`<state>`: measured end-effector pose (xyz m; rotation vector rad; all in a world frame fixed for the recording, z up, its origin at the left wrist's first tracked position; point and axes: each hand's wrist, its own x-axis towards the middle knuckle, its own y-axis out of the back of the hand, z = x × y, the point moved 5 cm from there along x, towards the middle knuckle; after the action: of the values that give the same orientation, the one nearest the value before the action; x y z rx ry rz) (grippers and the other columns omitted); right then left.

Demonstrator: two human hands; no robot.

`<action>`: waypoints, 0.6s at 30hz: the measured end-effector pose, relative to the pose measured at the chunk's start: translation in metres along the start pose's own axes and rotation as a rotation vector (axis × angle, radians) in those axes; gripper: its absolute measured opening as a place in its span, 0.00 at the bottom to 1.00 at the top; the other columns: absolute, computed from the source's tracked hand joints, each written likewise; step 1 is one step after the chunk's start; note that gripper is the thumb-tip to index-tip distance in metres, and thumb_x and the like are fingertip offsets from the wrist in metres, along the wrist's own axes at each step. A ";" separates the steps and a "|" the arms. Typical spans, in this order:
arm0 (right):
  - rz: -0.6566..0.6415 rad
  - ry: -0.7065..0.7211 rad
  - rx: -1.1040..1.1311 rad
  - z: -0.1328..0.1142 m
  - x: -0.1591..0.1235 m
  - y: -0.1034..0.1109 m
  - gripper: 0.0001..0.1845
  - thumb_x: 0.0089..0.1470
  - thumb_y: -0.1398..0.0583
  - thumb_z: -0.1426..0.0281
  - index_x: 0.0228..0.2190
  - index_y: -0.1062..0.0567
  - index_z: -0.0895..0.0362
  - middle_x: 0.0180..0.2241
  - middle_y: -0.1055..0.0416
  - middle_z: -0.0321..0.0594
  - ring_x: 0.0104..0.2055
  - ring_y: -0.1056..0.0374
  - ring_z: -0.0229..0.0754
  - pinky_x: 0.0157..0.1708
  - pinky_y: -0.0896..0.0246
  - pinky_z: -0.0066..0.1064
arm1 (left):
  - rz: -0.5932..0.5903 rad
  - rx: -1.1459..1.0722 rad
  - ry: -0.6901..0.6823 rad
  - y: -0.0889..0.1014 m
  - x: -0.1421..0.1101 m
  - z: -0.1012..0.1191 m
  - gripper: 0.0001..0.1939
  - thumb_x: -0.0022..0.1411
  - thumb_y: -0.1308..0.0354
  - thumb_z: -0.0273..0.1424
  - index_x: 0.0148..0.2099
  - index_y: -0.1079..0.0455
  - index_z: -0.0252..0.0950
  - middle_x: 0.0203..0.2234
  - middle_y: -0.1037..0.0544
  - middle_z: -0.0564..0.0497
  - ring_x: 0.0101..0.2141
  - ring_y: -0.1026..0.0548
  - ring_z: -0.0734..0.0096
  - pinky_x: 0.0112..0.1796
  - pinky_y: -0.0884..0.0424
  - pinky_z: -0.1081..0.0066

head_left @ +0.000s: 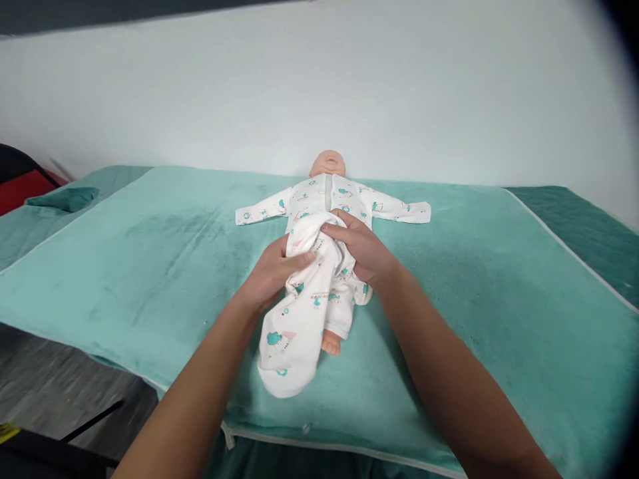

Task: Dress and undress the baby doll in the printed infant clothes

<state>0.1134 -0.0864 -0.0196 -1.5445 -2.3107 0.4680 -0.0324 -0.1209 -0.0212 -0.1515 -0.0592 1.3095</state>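
A baby doll (328,161) lies on its back, its arms spread out to both sides in a white printed long-sleeved top (304,193). In front of its body, both my hands grip a bunched white printed baby garment (294,332), whose long part with a rounded end hangs toward me. My left hand (274,267) is closed on its left side, thumb on top. At its upper right edge, my right hand (362,246) pinches the gathered fabric. One bare doll foot (331,342) shows below a white cuff; the other leg is hidden behind the cloth.
A green plush cover (164,266) with white piping lies over the bed. Behind it rises a white wall (279,86). A red and black object (22,183) stands at the far left. Grey floor (54,372) and a dark item (44,456) show at lower left.
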 end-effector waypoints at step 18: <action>-0.264 -0.109 -0.139 -0.001 -0.009 -0.006 0.18 0.48 0.29 0.59 0.37 0.22 0.58 0.35 0.22 0.39 0.36 0.27 0.42 0.37 0.32 0.33 | 0.172 0.068 0.045 0.011 0.001 0.000 0.27 0.50 0.32 0.52 0.40 0.24 0.33 0.26 0.20 0.48 0.28 0.23 0.62 0.28 0.31 0.70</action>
<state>0.1121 -0.0970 -0.0169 -1.2719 -2.6333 0.3375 -0.0425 -0.1176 -0.0225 -0.1300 0.0374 1.4775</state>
